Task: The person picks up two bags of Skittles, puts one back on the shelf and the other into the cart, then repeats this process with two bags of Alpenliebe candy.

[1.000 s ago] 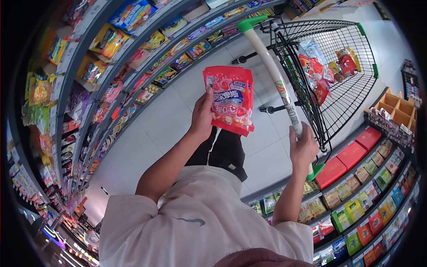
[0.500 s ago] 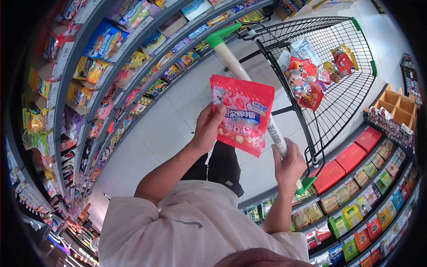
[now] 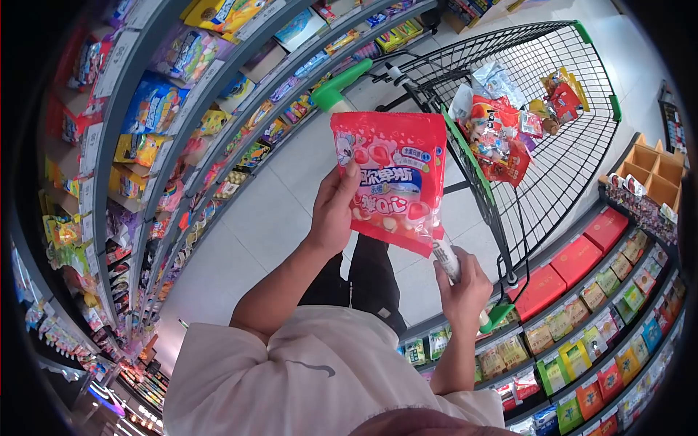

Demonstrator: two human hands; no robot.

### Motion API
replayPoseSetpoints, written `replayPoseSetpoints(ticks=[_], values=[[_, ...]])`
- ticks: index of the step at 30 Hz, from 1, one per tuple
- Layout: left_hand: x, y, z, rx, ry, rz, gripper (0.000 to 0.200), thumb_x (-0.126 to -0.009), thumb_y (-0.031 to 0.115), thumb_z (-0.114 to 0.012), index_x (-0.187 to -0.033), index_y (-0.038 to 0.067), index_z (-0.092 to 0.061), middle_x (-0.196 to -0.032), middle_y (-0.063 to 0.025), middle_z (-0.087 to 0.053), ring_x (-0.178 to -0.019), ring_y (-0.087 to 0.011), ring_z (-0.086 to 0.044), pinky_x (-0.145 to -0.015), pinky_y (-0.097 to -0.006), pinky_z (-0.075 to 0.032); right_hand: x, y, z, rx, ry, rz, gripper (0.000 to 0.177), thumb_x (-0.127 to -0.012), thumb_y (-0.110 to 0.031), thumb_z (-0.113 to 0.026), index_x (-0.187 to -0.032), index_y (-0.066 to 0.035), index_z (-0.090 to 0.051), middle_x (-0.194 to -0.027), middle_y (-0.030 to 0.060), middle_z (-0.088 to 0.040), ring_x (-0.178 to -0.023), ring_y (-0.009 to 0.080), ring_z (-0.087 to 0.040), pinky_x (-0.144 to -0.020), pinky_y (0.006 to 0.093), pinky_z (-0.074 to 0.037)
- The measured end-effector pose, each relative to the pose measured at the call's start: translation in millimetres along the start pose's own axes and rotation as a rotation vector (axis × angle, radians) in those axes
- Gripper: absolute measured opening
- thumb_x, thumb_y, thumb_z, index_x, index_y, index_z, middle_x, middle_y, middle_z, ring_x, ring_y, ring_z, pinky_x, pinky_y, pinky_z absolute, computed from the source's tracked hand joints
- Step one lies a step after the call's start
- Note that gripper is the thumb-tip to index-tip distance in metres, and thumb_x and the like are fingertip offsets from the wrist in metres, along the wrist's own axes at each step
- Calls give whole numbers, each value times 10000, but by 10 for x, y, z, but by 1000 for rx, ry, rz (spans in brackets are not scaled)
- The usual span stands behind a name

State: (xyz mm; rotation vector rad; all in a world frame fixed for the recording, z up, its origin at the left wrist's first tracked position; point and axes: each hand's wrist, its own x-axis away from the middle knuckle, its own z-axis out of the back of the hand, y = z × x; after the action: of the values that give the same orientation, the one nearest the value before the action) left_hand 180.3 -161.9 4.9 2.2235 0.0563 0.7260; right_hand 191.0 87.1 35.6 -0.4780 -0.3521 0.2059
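Note:
A red-and-pink candy bag [image 3: 392, 182] with printed lettering and pictures of sweets hangs upright in front of me. My left hand [image 3: 334, 208] pinches its left edge, thumb across the front. Behind the bag runs the white cart handle [image 3: 446, 261] with green ends; the bag hides most of it. My right hand [image 3: 465, 285] is wrapped round the handle's lower right part. Beyond the handle stands the shopping cart [image 3: 542, 145], a dark wire basket with green corners. Inside lie several snack packets [image 3: 494, 127], red, silver and yellow.
Shelves of bagged sweets [image 3: 156, 105] rise along the left. Low shelves of packets [image 3: 574, 356] curve along the lower right, with red boxes [image 3: 550, 265] on top. A wooden compartment display [image 3: 649, 168] stands right of the cart. Pale tiled floor [image 3: 273, 196] lies between.
The candy bag has turned to face me more squarely and shifted slightly left and up. The cart handle has shifted left in view. Both hands keep their grip.

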Motion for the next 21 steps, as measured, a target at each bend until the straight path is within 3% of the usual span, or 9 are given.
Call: replayPoseSetpoints(ticks=[11,17,20,21], values=[[-162,-83,-147,43,50,-2,355,-1035,321,-476,-1215,25,-557,-1102,-54,-657,-963,-96,-647,-845,-261,-519,-244,159,200,-293,-96,3,402,-762,-224,-801,-1086,-55,-634,-846,116,-646,-645,289,-625,-591,372,-490],[-250,-120,-237,0,56,-52,341,-1034,308,-483,-1189,18,-573,-1111,-48,-653,-957,-83,-633,-833,-243,-505,-321,217,272,-484,-211,-130,386,-795,-145,-779,-1124,-23,-619,-808,112,-653,-595,180,-568,-560,305,-454],[-303,-191,-200,16,33,-71,316,-1031,298,-497,-1177,32,-585,-1071,-24,-652,-938,-57,-619,-814,-228,-500,-368,200,319,-552,-292,-216,346,-828,-97,-733,-1136,2,-610,-773,32,-596,-643,79,-430,-560,242,-374],[-317,-184,-231,16,33,-61,319,-1027,301,-507,-1191,37,-577,-1053,-14,-652,-927,-49,-615,-812,-225,-501,-383,243,304,-535,-277,-162,346,-824,-124,-752,-1116,-1,-613,-748,80,-622,-605,114,-478,-541,268,-407]])
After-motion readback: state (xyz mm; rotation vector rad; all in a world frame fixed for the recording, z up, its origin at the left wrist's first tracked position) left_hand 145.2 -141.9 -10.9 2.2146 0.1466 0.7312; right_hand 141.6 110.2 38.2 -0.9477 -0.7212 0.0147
